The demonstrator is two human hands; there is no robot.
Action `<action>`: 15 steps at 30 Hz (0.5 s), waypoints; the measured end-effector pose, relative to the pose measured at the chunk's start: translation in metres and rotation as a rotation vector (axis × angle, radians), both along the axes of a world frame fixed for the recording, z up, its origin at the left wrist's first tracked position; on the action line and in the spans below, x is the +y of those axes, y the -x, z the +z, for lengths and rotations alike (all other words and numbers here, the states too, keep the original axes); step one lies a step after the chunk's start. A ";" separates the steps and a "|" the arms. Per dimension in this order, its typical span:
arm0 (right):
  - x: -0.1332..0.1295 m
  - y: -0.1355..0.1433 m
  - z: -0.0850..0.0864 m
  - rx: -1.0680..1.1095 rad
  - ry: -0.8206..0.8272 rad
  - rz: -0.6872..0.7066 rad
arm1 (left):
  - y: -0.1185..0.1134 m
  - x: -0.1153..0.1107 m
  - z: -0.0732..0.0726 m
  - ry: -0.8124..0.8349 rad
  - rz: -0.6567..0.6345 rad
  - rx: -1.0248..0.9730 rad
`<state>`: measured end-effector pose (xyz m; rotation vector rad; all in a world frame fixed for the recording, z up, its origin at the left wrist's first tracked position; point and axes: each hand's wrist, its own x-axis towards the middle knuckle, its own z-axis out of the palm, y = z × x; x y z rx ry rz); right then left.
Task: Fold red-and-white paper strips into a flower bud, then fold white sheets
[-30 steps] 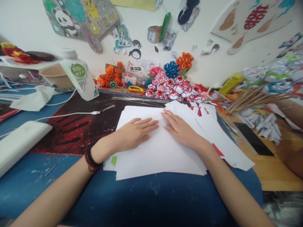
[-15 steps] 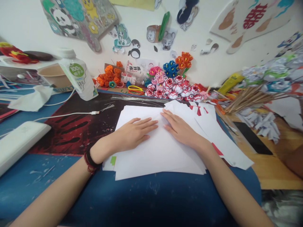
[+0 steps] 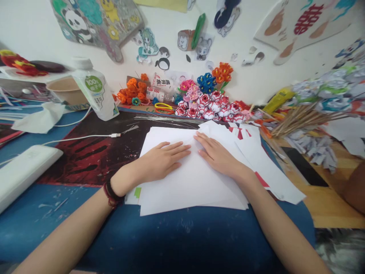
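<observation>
Several sheets of white paper [image 3: 182,190] lie overlapping at the middle of the blue table [image 3: 171,236]. My left hand [image 3: 161,161] rests flat on the top sheet, fingers stretched out and pointing right. Opposite it, my right hand [image 3: 218,154] lies flat on the same sheet with its fingers toward the upper left. The fingertips of the two hands are close but apart. Neither hand holds anything. More white sheets with red patches [image 3: 262,179] stick out on the right, and a green patch [image 3: 137,192] shows at the lower left.
Behind the paper are thin wires [image 3: 168,120], yellow-handled scissors [image 3: 164,107] and red-and-white flowers [image 3: 216,104]. At left stand a white bottle [image 3: 95,91] and a white power strip [image 3: 28,169]. A black phone-like slab [image 3: 304,166] and bundled sticks [image 3: 305,120] are at right.
Both hands keep their place on the paper. The whole view has shifted very slightly. At the far right edge, a brown rounded shape, perhaps part of a person, has moved a little.
</observation>
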<state>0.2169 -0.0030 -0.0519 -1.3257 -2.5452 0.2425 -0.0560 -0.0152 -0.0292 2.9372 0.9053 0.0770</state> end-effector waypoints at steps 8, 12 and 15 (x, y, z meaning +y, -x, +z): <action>0.001 -0.001 -0.004 -0.021 -0.007 -0.001 | 0.001 0.001 0.003 0.098 0.003 -0.013; 0.001 -0.001 -0.004 -0.023 -0.010 0.002 | 0.006 0.005 0.008 0.204 -0.015 -0.072; 0.001 -0.001 -0.004 -0.022 -0.018 0.008 | 0.011 0.007 0.014 0.285 -0.035 -0.109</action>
